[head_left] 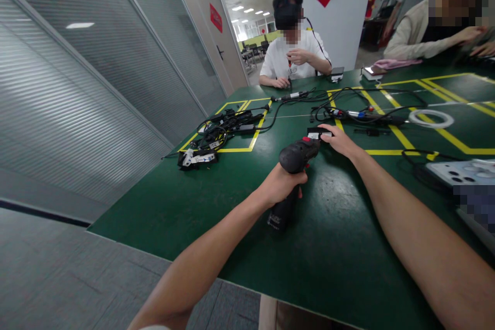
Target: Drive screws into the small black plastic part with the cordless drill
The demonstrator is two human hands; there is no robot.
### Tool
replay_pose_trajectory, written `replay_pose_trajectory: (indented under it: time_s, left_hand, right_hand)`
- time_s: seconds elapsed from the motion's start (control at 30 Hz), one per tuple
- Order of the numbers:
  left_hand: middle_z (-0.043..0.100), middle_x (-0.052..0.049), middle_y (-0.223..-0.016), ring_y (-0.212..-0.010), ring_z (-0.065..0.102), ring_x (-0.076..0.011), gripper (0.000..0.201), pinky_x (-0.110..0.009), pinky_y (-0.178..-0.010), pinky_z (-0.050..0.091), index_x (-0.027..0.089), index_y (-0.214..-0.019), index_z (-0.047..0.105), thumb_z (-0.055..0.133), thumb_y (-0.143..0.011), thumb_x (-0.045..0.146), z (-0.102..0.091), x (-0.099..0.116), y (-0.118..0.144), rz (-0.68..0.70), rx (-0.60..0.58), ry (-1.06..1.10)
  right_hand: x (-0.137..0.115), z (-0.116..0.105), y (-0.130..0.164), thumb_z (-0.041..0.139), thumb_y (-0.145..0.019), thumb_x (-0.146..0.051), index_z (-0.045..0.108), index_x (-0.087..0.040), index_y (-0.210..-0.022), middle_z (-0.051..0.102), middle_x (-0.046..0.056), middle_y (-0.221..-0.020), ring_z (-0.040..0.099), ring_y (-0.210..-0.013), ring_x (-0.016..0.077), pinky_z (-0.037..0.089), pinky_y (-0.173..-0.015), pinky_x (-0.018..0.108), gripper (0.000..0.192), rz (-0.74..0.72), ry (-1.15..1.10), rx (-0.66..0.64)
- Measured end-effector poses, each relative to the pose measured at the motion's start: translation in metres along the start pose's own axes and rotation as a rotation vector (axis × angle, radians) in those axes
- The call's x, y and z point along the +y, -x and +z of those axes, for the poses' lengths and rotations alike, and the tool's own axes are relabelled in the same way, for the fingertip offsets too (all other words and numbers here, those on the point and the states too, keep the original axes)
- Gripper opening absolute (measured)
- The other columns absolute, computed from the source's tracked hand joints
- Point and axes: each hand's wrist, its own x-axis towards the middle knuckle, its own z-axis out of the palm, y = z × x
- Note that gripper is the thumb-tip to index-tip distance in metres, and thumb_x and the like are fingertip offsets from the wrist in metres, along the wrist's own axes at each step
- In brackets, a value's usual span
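Observation:
My left hand (284,183) is wrapped round the grip of a black cordless drill (296,157) with red parts. Its battery base points down toward the table, and its front end points away from me and to the right. My right hand (336,139) grips a small black piece with a white label (314,134), just beyond the drill's front end. Whether the drill's tip touches that piece is hidden.
The green table (174,206) carries yellow tape outlines. Tangled black cables and adapters (235,126) lie at left, a white tubing coil (431,118) at right. An electric screwdriver (351,113) lies beyond my right hand. Two people (296,54) sit across the table.

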Motion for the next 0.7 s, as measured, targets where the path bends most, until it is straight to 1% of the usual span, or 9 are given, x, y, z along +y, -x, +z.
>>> replay_pose_trajectory:
  time_s: [0.13, 0.3, 0.5, 0.7]
  left_hand:
    - [0.055, 0.003, -0.076, -0.043, 0.054, -0.0073, 0.022, -0.023, -0.044, 0.044, 0.015, -0.091, 0.055, 0.061, -0.07, 0.015, 0.0, 0.001, 0.0, 0.011, 0.004, 0.003]
    - [0.053, 0.004, -0.07, -0.043, 0.054, -0.0077, 0.021, -0.022, -0.044, 0.044, 0.015, -0.09, 0.055, 0.061, -0.069, 0.016, 0.001, 0.002, 0.0, -0.01, 0.016, 0.009]
    - [0.055, 0.003, -0.075, -0.043, 0.054, -0.0075, 0.021, -0.023, -0.044, 0.044, 0.015, -0.089, 0.055, 0.062, -0.069, 0.016, 0.0, 0.0, 0.0, 0.008, 0.007, 0.01]
    - [0.053, 0.004, -0.07, -0.043, 0.054, -0.008, 0.022, -0.023, -0.044, 0.045, 0.015, -0.09, 0.055, 0.061, -0.069, 0.014, 0.001, 0.001, -0.001, -0.008, 0.01, 0.0]
  right_hand:
    - [0.003, 0.001, -0.001, 0.056, -0.079, -0.032, 0.062, -0.027, -0.128, 0.058, 0.008, -0.121, 0.056, -0.113, 0.0318, 0.041, -0.106, 0.046, 0.05, 0.007, 0.003, 0.001]
    - [0.013, 0.003, -0.007, 0.056, -0.079, -0.034, 0.06, -0.027, -0.13, 0.057, 0.007, -0.122, 0.057, -0.112, 0.0296, 0.042, -0.105, 0.045, 0.052, 0.016, 0.011, -0.015]
    - [0.02, 0.004, -0.011, 0.057, -0.078, -0.035, 0.059, -0.026, -0.131, 0.058, 0.007, -0.121, 0.058, -0.111, 0.0274, 0.043, -0.104, 0.044, 0.054, 0.01, 0.025, -0.022]
    - [0.022, 0.005, -0.011, 0.057, -0.079, -0.036, 0.06, -0.026, -0.131, 0.058, 0.007, -0.122, 0.057, -0.113, 0.0278, 0.042, -0.105, 0.044, 0.054, -0.003, 0.018, -0.002]
